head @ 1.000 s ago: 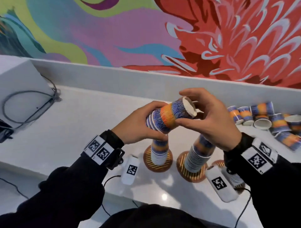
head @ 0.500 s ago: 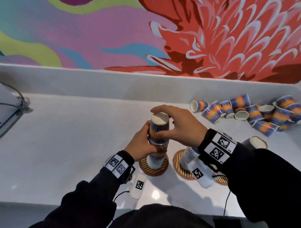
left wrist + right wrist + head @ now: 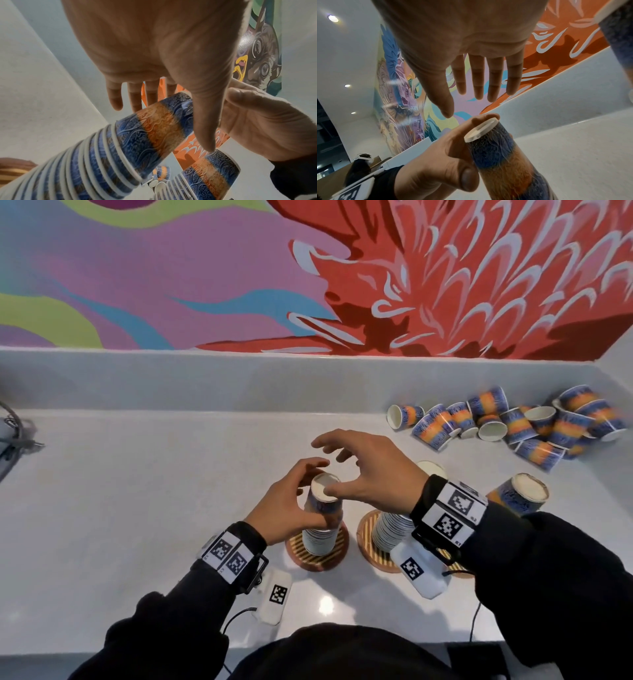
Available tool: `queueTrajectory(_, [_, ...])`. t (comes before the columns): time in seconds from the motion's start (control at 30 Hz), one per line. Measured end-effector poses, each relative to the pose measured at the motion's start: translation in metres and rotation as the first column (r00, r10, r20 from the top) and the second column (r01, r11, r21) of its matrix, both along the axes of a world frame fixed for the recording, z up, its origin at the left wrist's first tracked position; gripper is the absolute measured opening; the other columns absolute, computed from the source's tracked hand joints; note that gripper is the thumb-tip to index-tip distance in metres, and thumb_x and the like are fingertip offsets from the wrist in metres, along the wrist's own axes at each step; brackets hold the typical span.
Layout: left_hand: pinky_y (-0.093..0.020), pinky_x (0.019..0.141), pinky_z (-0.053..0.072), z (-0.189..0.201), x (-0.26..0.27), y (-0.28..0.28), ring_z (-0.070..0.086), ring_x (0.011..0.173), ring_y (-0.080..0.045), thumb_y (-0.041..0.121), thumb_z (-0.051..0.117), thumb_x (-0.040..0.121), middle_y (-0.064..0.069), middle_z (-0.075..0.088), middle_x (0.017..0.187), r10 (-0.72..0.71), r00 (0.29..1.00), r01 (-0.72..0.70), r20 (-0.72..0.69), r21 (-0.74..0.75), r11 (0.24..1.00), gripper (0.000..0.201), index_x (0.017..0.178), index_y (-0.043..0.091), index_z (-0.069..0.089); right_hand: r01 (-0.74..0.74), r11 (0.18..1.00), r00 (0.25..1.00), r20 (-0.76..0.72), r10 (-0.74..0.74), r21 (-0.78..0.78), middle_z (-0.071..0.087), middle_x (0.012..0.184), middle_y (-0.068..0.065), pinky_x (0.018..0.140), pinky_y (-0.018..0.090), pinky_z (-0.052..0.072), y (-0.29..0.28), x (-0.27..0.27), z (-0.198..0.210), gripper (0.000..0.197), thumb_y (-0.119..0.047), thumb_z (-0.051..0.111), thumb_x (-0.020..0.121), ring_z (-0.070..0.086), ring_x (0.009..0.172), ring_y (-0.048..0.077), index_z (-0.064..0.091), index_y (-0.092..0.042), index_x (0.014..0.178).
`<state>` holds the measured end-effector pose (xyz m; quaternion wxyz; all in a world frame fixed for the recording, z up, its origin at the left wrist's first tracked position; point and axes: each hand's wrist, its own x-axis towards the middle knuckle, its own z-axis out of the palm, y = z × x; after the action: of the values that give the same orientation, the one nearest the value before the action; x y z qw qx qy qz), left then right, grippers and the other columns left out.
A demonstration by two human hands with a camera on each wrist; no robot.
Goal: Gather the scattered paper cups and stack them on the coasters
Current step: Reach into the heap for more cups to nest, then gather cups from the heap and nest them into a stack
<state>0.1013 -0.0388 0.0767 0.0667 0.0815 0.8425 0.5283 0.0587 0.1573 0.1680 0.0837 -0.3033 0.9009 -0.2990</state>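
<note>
Blue-and-orange paper cups stand upside down in a tall stack (image 3: 322,529) on the left round wooden coaster (image 3: 337,553). My left hand (image 3: 308,494) grips the top of this stack (image 3: 154,132), thumb on the near side and fingers behind it. My right hand (image 3: 342,470) hovers just above the top cup (image 3: 496,155) with fingers spread, holding nothing. A second stack (image 3: 390,529) stands on the middle coaster (image 3: 368,539), partly hidden by my right wrist. Several loose cups (image 3: 513,426) lie in a heap at the back right.
A third stack (image 3: 520,494) rises at the right behind my right forearm. The white counter (image 3: 154,491) ends at a low back wall under a colourful mural. A cable (image 3: 13,433) lies at the far left edge.
Both hands brought a nested group of cups down from mid-air, turned it upright and set it onto the left stack. My right hand has let go and spread open above it.
</note>
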Motion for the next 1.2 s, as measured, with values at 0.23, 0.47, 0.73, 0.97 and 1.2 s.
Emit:
queueTrajectory(0.23, [-0.041,0.116,0.045,0.04,-0.007,0.006,0.055,0.132,0.0,0.05,0.085,0.075,0.023,0.058,0.139,-0.018,0.996,0.02,-0.083,0.026,0.999,0.081,0.144,0.047,0.043,0.045,0.994,0.999,-0.01,-0.047,-0.098,0.066,0.124,-0.017,0.081,0.012,0.046,0.024,0.003,0.019,0.051,-0.039,0.083,0.085,0.062,0.107,0.003,0.063,-0.034,0.132])
queueTrajectory(0.47, [-0.042,0.109,0.052,0.145,-0.038,0.06,0.062,0.125,-0.004,0.04,0.083,0.087,0.017,0.064,0.133,-0.037,0.937,0.056,-0.348,0.044,0.997,0.057,0.138,0.035,0.057,0.119,0.939,0.989,-0.046,-0.141,-0.323,0.074,0.113,-0.011,0.089,0.042,0.059,0.099,-0.003,0.072,0.023,-0.025,0.078,0.093,0.07,0.105,0.011,0.073,-0.027,0.115])
queueTrajectory(0.73, [-0.042,0.102,0.057,0.23,-0.097,0.18,0.069,0.115,-0.017,0.034,0.087,0.08,0.0,0.071,0.121,-0.154,0.912,0.231,-0.38,0.165,0.959,0.054,0.127,0.021,0.066,0.282,0.841,0.944,-0.023,-0.329,-0.461,0.077,0.109,0.007,0.087,0.033,0.056,0.259,-0.046,0.119,0.019,-0.01,0.077,0.093,0.073,0.096,0.018,0.075,-0.011,0.112])
queueTrajectory(0.97, [-0.03,0.082,0.058,0.246,-0.172,0.307,0.072,0.096,-0.016,0.021,0.083,0.088,-0.013,0.073,0.121,-0.19,0.965,0.218,-0.181,0.15,0.964,0.041,0.126,0.018,0.067,0.418,0.764,0.894,0.072,-0.443,-0.492,0.076,0.106,0.015,0.077,0.045,0.053,0.377,-0.112,0.1,0.017,-0.01,0.078,0.09,0.066,0.086,0.019,0.076,-0.006,0.107])
queueTrajectory(1.2, [-0.036,0.079,0.052,0.179,-0.265,0.361,0.066,0.087,-0.015,0.027,0.083,0.087,0.002,0.072,0.097,0.047,0.994,-0.042,0.102,-0.042,0.998,0.041,0.124,0.02,0.066,0.481,0.79,0.877,0.214,-0.431,-0.38,0.072,0.094,0.009,0.059,0.012,0.049,0.411,-0.213,0.029,0.017,-0.005,0.077,0.091,0.064,0.076,0.0,0.074,0.0,0.107])
